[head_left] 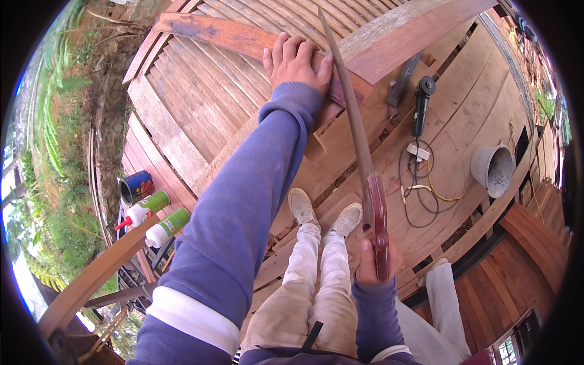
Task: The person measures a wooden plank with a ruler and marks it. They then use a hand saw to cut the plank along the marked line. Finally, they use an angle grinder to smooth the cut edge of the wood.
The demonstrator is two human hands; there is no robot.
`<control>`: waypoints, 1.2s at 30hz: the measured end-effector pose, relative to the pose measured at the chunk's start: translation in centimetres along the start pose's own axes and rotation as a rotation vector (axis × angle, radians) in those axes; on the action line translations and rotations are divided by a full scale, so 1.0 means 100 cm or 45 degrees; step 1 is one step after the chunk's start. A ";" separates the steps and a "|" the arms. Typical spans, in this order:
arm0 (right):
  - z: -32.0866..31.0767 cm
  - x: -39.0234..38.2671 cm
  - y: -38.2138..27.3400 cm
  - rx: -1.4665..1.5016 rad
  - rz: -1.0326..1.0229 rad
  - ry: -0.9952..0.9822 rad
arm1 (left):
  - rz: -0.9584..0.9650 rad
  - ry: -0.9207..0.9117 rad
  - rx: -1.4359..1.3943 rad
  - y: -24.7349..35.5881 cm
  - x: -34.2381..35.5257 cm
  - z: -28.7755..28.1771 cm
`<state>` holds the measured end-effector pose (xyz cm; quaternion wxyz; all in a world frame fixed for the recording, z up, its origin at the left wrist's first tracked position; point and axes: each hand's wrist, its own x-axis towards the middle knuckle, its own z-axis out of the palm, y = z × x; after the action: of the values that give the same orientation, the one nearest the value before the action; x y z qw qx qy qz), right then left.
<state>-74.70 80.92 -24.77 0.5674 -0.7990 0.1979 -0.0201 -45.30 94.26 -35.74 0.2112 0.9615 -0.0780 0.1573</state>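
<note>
A reddish-brown plank (pixel 225 33) carries a blue-grey smear near its left end. The saw (pixel 359 146) has a dull brown blade and glossy dark red handle. Sleeves are purple with white bands, trousers off-white. Two green-and-white spray cans (pixel 158 216) lie beside a blue tin (pixel 135 187). The bucket (pixel 491 169) is grey.

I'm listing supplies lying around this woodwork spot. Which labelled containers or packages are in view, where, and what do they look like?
Tin can: left, on the planks; round, blue with an orange label, open top.
Upper bottle: lying beside the can; green and white, red nozzle.
Lower bottle: lying just below; green and white.
</note>
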 end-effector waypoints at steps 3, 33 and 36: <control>0.007 0.021 -0.008 0.036 0.119 -0.025 | 0.004 0.001 -0.006 0.000 0.002 0.001; -0.006 0.008 0.009 0.095 0.005 -0.019 | 0.013 0.019 -0.007 -0.002 0.000 0.003; 0.004 0.026 0.004 0.052 0.120 0.017 | 0.012 0.024 -0.013 -0.001 0.000 0.003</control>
<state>-72.27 80.32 -25.76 0.5824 -0.7770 0.2388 -0.0028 -45.20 94.23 -35.99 0.2163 0.9585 -0.0814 0.1671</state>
